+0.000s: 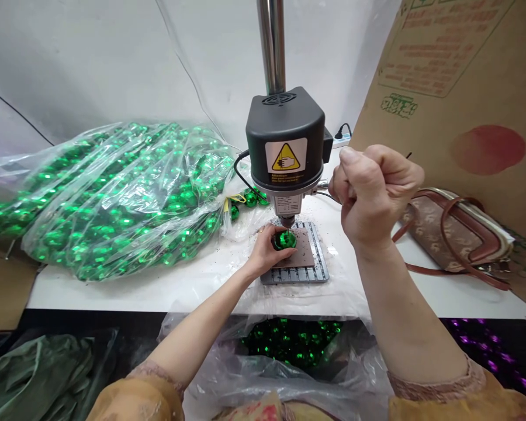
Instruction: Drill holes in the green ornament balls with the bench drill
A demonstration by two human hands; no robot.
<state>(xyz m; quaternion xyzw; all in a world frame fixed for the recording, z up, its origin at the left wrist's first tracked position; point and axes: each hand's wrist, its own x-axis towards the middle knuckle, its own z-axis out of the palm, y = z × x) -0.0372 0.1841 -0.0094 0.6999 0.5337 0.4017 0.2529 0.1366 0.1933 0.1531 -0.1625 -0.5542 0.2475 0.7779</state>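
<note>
Under the chuck of a small black bench drill press [284,134], my left hand [265,250] grips a shiny green ball [286,240] between thumb and fingers. The ball rests on a brown board [304,257] that lies on the grey slotted base [321,270]. The thin bit comes down onto the top of the ball; whether it has entered the ball I cannot tell. To the right of the machine's head, my right hand [372,193] is closed round the feed lever, which is mostly hidden in the fist.
A large clear bag of green balls [127,204] fills the left of the white table [114,295]. More green balls [293,342] lie in an open plastic bag below the front edge. A handbag [460,234] and a tall cardboard box [438,117] stand at right. Dark chips dot the base.
</note>
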